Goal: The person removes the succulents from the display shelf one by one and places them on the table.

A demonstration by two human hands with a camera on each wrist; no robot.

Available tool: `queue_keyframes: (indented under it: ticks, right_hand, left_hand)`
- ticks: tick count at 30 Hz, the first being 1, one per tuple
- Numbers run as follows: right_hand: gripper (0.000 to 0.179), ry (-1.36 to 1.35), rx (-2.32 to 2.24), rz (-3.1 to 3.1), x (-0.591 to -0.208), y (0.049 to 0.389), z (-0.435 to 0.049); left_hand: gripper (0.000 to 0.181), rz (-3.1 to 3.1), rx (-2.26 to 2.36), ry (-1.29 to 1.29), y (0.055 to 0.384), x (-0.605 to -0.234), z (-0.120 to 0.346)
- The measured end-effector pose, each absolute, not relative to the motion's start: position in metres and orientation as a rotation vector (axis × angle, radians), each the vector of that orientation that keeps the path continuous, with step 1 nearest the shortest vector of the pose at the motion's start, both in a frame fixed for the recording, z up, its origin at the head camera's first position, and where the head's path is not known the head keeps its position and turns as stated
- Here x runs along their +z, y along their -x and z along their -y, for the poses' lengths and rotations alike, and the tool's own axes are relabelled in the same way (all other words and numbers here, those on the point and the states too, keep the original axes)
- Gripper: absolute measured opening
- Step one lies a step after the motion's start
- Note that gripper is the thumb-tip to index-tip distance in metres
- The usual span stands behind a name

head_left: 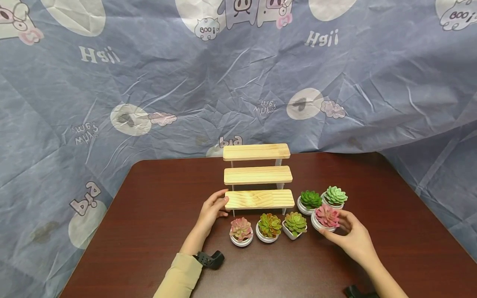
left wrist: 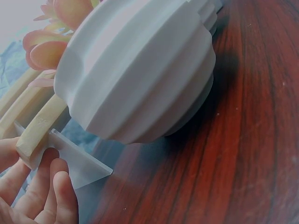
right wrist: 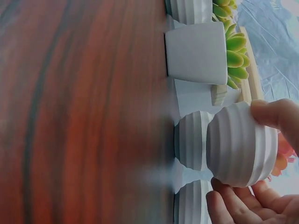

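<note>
A three-step wooden display stand [head_left: 259, 199] stands at the table's middle. My left hand [head_left: 213, 211] grips the left end of its lowest board, thumb on top, fingers [left wrist: 60, 191] below beside the clear support [left wrist: 84, 161]. My right hand [head_left: 352, 238] holds a potted pink succulent [head_left: 327, 216] by its ribbed white pot [right wrist: 243, 144], thumb on one side and fingers on the other. That pot is raised off the table, in front of the dark green succulent [head_left: 311, 199] and the pale green succulent [head_left: 335, 195].
In front of the stand are a pinkish succulent [head_left: 241, 231], an orange-green succulent [head_left: 268, 227] and a green succulent in a square pot [head_left: 295, 225]. The brown table [head_left: 167, 198] meets a blue printed cloth [head_left: 208, 95] behind it.
</note>
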State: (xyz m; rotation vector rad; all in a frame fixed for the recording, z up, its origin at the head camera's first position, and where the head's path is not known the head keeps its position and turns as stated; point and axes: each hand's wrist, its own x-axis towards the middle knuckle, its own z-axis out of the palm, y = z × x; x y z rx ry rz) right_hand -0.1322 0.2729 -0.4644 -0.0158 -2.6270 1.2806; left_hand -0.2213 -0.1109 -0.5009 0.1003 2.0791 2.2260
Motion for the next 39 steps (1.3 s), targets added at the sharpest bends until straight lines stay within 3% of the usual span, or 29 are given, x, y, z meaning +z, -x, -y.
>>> queue_keyframes:
  ticks: [16, 25, 39]
  right_hand:
    - [0.06, 0.017, 1.289, 2.655, -0.477, 0.132, -0.271]
    - [0.062, 0.008, 1.303, 2.686, -0.48, 0.131, -0.27]
    - [0.063, -0.033, 1.35, 2.655, -0.485, 0.132, -0.27]
  left_hand:
    - [0.05, -2.083, 2.22, -0.081, 0.222, -0.501, 0.111]
    - [0.045, -2.058, 2.217, -0.136, 0.213, -0.481, 0.11]
    - [0.047, -2.075, 2.214, -0.113, 0.222, -0.498, 0.111]
